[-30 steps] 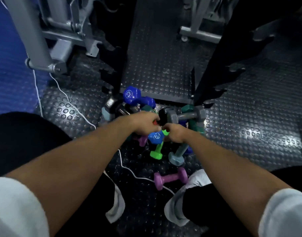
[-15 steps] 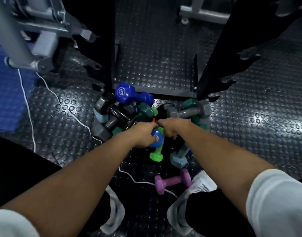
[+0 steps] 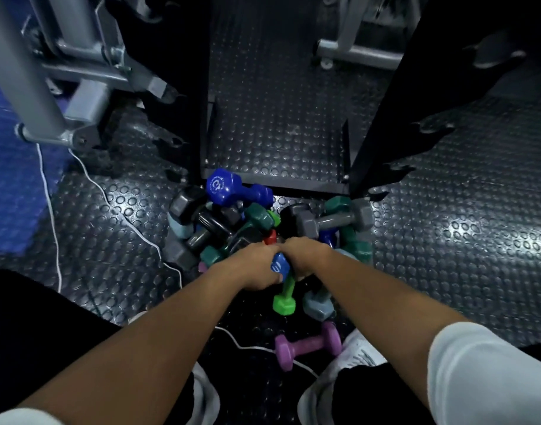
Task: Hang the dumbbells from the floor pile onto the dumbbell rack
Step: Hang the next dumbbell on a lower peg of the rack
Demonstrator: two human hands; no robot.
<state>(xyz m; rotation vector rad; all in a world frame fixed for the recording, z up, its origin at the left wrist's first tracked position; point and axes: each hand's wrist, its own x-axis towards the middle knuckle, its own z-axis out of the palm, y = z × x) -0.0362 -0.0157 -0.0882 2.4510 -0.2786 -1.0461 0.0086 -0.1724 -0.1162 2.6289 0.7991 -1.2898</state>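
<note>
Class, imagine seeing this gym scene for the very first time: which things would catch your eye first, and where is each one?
First, the two bare hands meeting mid-frame over a jumbled floor pile of coloured dumbbells: the left hand and right hand curl round a small blue dumbbell. Behind them lies a big glossy blue dumbbell marked 5, at the foot of the black metal rack. Nearest the shoes, a purple dumbbell lies apart.

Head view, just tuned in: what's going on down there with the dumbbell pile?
A person is crouched over the dumbbell pile on the floor in front of the black rack. The left hand grips a small blue dumbbell; the right hand is closed in the pile beside it, what it holds is hidden. A purple dumbbell lies apart by the shoes. No dumbbell is visible on the rack.
</note>
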